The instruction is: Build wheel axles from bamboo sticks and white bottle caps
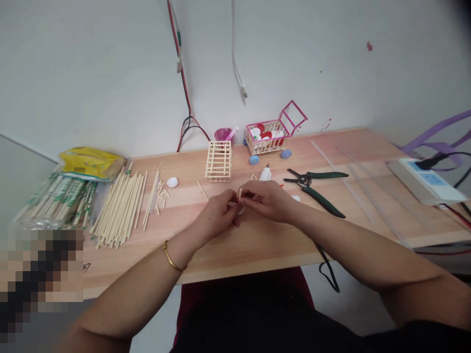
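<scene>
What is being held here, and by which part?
A short wooden stick, pinched low by fingertips of the left hand and right hand; its top end pokes free.

Left hand [217,214] and right hand [269,199] close together, fingertips in a pinch, forearms inward.

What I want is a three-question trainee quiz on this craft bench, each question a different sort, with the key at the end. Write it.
1. True or false: the left hand and right hand meet, pinching a short stick between them.
2. Fill in: the gold bangle sits on the ____ wrist.
3. Pick one: the green-handled pliers are A) lying flat on the table, right of the right hand; B) held in the left hand; C) standing upright on their tips.
Key: 1 true. 2 left. 3 A.
</scene>
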A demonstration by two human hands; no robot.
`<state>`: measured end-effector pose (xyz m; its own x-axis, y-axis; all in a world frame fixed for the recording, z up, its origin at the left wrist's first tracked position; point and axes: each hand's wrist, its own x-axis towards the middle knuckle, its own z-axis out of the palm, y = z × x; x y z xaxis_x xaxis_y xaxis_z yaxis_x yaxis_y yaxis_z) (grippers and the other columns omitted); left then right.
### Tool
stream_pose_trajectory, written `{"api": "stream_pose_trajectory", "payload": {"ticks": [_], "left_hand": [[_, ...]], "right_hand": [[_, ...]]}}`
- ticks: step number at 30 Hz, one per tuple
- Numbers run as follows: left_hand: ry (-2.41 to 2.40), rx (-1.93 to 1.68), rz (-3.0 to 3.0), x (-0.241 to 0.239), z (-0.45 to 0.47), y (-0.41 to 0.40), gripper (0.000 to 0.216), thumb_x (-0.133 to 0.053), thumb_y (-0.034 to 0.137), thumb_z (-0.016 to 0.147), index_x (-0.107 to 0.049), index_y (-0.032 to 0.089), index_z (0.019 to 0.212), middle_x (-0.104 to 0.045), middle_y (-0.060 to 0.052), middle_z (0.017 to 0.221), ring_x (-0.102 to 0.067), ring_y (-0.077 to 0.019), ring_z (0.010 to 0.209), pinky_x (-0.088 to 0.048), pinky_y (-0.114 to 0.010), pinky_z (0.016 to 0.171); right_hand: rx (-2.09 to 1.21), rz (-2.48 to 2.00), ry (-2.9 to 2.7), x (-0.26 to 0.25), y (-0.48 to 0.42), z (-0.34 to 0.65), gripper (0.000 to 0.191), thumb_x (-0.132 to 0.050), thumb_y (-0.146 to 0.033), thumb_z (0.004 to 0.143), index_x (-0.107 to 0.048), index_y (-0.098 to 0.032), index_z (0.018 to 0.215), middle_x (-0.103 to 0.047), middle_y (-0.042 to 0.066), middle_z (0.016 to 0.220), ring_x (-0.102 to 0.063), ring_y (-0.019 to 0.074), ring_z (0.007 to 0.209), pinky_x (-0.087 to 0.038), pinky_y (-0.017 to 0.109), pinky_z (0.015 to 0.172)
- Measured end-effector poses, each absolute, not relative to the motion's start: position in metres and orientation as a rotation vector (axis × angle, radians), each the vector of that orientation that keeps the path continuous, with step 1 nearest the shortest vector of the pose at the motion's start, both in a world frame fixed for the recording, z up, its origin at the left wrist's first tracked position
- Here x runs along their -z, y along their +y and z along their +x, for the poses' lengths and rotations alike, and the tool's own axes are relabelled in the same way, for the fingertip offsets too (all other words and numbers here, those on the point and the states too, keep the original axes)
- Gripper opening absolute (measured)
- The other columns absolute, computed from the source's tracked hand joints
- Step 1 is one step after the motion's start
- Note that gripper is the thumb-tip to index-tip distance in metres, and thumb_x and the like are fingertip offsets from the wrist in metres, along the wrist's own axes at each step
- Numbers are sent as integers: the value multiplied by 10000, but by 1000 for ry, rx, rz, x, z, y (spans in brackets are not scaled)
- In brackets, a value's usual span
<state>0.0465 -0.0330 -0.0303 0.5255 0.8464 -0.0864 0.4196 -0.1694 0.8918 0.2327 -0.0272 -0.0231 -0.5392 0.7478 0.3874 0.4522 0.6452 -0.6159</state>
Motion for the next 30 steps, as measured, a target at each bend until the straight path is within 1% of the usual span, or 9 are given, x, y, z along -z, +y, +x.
{"api": "stream_pose_trajectory", "payload": {"ticks": [5,16,23,26,28,30], "left_hand": [[1089,-539,1803,32,47,-33,87,-465,244,876,-468,184,813,-597,37,553,-576,-94,493,-442,-214,537],[1113,-531,1816,33,47,-32,54,-497,226,848,-482,181,821,-601,31,547,-595,-110,519,-449,-232,557],[1113,-518,1789,33,47,-33,52,-502,230,838,-469,192,826,-583,49,538,-588,-111,515,-440,-228,545],[1084,-542,1818,34,46,-32,134,-559,193,779,-471,194,881,-588,50,628,-587,-107,542,-426,-219,535],[1076,-573,1860,34,45,-31,231,-594,168,733,-479,194,932,-601,35,731,-589,-106,590,-419,-217,545],[1078,-583,1901,35,45,-31,278,-607,163,716,-485,192,964,-611,14,812,-595,-117,656,-422,-224,573]], "right_hand": [[-601,-923,-2230,23,-27,232,76,-536,-200,870,-596,-182,826,-639,9,775,-575,119,699,-406,224,647],[-603,-921,-2229,22,-26,231,78,-542,-188,869,-599,-175,816,-633,5,761,-568,114,694,-398,221,643],[-597,-937,-2222,22,-27,231,70,-540,-185,868,-601,-180,834,-643,8,778,-569,117,695,-395,220,636],[-563,-948,-2237,22,-27,231,59,-543,-176,860,-594,-175,830,-638,9,764,-567,119,688,-389,221,633],[-564,-956,-2246,23,-28,231,58,-542,-168,855,-592,-174,826,-636,9,763,-568,120,692,-386,222,637],[-573,-965,-2246,24,-28,232,57,-541,-166,852,-592,-177,829,-635,10,772,-566,121,697,-383,224,641]]}}
